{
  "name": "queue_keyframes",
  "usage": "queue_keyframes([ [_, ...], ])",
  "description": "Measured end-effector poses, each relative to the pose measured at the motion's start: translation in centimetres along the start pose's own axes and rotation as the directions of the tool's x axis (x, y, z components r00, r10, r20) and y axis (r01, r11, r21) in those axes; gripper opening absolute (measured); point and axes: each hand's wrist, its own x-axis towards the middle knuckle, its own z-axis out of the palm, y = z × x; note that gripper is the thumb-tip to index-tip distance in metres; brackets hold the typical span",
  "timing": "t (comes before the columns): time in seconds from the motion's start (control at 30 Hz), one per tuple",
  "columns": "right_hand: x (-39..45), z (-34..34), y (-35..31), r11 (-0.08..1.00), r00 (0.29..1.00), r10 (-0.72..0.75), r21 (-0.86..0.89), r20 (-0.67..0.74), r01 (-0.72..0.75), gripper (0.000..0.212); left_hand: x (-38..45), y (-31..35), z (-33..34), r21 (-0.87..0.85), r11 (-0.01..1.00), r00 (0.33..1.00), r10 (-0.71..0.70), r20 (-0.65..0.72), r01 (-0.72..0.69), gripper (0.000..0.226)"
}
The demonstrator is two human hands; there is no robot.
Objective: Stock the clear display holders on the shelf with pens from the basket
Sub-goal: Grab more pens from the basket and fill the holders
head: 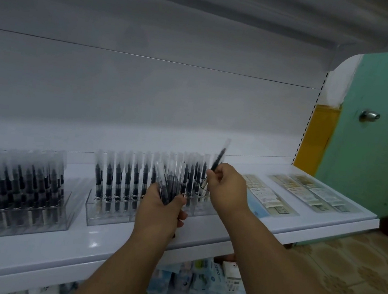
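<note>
White shelving (275,232) fills the view, backed by a pale panel, with a green door (378,150) and patterned floor tiles (355,276) at the right. A person's right hand (226,187) pinches a single pen (218,162) between thumb and fingertips; its long axis tilts up and to the right, clear cap uppermost, above the right end of the middle clear holder (116,215). The left hand (164,204) is curled round a bundle of pens (167,182) that fans upward and slightly left, directly in front of that holder's upright rows and hiding part of them. A second clear holder (16,213), packed with upright black pens, stands near the left on the same shelf. To the right of the hands, flat packets (272,200) lie in rows on the shelf. Below the shelf edge, boxed and bagged goods (206,280) sit on a lower level. The basket is not visible.
</note>
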Motion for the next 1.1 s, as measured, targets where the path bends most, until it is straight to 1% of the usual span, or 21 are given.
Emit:
queue_keyframes([
  [0.1,0.3,-0.3,-0.2,0.994,0.999,-0.05,-0.098,0.014,0.051,0.02,0.2,-0.3,0.0,-0.018,1.0,1.0,0.006,-0.001,-0.006,0.007],
  [0.2,0.5,-0.5,0.3,0.976,0.995,-0.062,-0.205,0.081,0.077,0.021,0.2,-0.4,0.0,-0.02,1.0,1.0,0.003,0.004,-0.003,0.007],
  [0.3,0.5,0.0,0.7,0.959,0.984,-0.029,-0.271,0.177,0.077,0.031,0.2,-0.4,0.1,-0.025,1.0,1.0,-0.004,0.019,0.004,0.006],
  [0.37,0.6,0.2,0.7,0.943,0.978,-0.01,-0.324,0.207,0.078,0.04,0.2,-0.4,0.1,-0.028,1.0,1.0,-0.002,0.028,0.003,0.006],
  [0.4,0.8,0.2,0.6,0.935,0.977,0.002,-0.346,0.213,0.074,0.041,0.3,-0.4,0.2,-0.031,1.0,1.0,0.0,0.028,0.001,0.006],
  [0.5,1.0,0.0,0.2,0.918,0.972,0.022,-0.39,0.234,0.074,0.037,0.2,-0.3,0.2,-0.038,0.999,1.0,0.005,0.027,-0.004,0.007],
  [0.57,1.0,-0.4,-0.2,0.912,0.962,0.075,-0.408,0.262,0.04,0.037,0.2,-0.3,0.3,-0.037,0.999,1.0,-0.001,0.028,0.002,0.006],
  [0.63,0.6,-0.8,-0.7,0.911,0.958,0.117,-0.412,0.261,0.001,0.036,0.1,-0.1,0.3,-0.037,0.999,0.999,-0.005,0.035,0.007,0.005],
  [0.7,0.1,-1.5,-1.3,0.949,0.979,0.097,-0.312,0.179,-0.037,0.021,0.1,0.0,0.4,-0.045,0.999,0.999,-0.007,0.047,0.009,0.003],
  [0.73,-0.4,-1.9,-1.8,0.975,0.987,0.09,-0.213,0.133,-0.06,0.014,0.2,0.0,0.4,-0.049,0.999,0.998,-0.008,0.056,0.011,0.003],
  [0.77,-0.9,-2.4,-2.5,0.992,0.988,0.09,-0.096,0.125,-0.078,0.009,0.2,0.1,0.5,-0.058,0.998,0.998,-0.009,0.067,0.013,0.004],
  [0.8,-1.5,-2.7,-3.2,0.995,0.981,0.091,0.022,0.169,-0.096,0.01,0.2,0.1,0.6,-0.077,0.997,0.996,-0.011,0.088,0.018,0.005],
  [0.87,-2.5,-3.3,-4.5,0.965,0.935,0.082,0.206,0.346,-0.161,0.019,0.1,0.2,0.9,-0.134,0.991,0.989,-0.001,0.145,0.021,0.006],
  [0.9,-2.9,-3.5,-4.7,0.951,0.916,0.062,0.256,0.397,-0.176,0.024,-0.1,0.4,1.1,-0.158,0.987,0.986,0.009,0.168,0.018,0.008],
  [0.93,-3.0,-3.6,-4.7,0.943,0.914,0.039,0.287,0.405,-0.168,0.028,-0.3,0.5,1.3,-0.178,0.984,0.983,0.019,0.182,0.014,0.009],
  [1.0,-2.8,-3.9,-4.3,0.932,0.934,0.018,0.332,0.357,-0.145,0.028,-0.5,0.8,1.5,-0.213,0.977,0.979,0.028,0.2,0.015,0.012],
  [1.1,-2.2,-4.3,-3.5,0.909,0.955,0.053,0.383,0.292,-0.167,0.026,-0.5,0.9,1.6,-0.229,0.973,0.976,0.022,0.217,0.029,0.012],
])
